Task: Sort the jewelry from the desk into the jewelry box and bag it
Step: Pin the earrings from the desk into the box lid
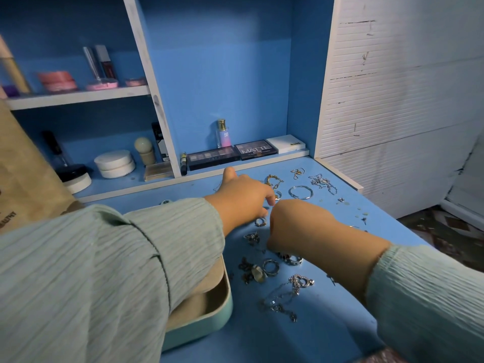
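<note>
Several pieces of jewelry lie spread over the blue desk (pixel 340 258): a gold chain (pixel 273 180), a silver bangle (pixel 301 192), a tangled silver chain (pixel 320 182), rings (pixel 271 267) and a thin necklace (pixel 288 292). My left hand (pixel 243 195) reaches across them with its thumb raised, and its fingertips touch down beside a small ring (pixel 278 195). My right hand (pixel 296 226) hovers over the middle pieces, back up, so its fingers are hidden. The mint jewelry box (pixel 222 307) stands open at the lower left, half covered by my left sleeve.
A brown paper bag (pixel 26 179) stands at the far left. Makeup palettes (pixel 255 150) and a perfume bottle (pixel 222 134) line the back ledge. Jars and cosmetics fill the shelves (pixel 78 96) on the left. The desk's right edge drops to the floor (pixel 445 231).
</note>
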`<state>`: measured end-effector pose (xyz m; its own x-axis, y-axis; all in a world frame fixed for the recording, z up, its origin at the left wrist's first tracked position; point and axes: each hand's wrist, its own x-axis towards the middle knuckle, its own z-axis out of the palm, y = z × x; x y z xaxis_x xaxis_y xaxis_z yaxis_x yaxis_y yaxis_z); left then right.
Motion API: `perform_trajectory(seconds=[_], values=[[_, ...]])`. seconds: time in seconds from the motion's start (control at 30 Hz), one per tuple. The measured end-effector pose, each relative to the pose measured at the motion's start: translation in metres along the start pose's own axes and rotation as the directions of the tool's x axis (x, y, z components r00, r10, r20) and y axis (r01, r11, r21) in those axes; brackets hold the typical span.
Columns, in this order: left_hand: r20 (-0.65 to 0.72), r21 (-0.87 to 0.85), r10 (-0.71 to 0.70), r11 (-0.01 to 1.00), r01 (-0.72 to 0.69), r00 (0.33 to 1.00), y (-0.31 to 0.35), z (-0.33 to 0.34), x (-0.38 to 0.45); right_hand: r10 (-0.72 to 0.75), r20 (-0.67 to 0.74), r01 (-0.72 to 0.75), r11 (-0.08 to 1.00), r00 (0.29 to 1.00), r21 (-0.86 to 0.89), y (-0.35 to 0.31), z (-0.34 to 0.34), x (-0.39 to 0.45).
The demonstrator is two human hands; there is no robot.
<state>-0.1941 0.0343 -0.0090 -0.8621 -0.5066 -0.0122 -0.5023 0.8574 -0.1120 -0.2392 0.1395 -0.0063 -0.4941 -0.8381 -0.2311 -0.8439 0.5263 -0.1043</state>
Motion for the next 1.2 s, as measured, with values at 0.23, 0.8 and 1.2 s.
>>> perform_trajectory(seconds=[0.23, 0.8, 1.2], values=[[-0.026, 0.064, 0.014, 0.998, -0.012, 1.000, 0.001, 0.000, -0.001, -0.022, -0.029, 0.023, 0.999, 0.999, 0.023, 0.002, 0.002, 0.000], [0.111, -0.148, -0.142, 0.976, 0.158, 0.984, -0.018, -0.029, -0.032, -0.063, -0.070, 0.065, 0.997, 0.996, 0.036, -0.006, -0.006, -0.012], [0.062, -0.400, -0.181, 0.897, 0.191, 0.982, -0.020, -0.056, -0.125, -0.147, -0.239, 0.226, 0.909, 0.960, 0.351, -0.022, -0.010, -0.062]])
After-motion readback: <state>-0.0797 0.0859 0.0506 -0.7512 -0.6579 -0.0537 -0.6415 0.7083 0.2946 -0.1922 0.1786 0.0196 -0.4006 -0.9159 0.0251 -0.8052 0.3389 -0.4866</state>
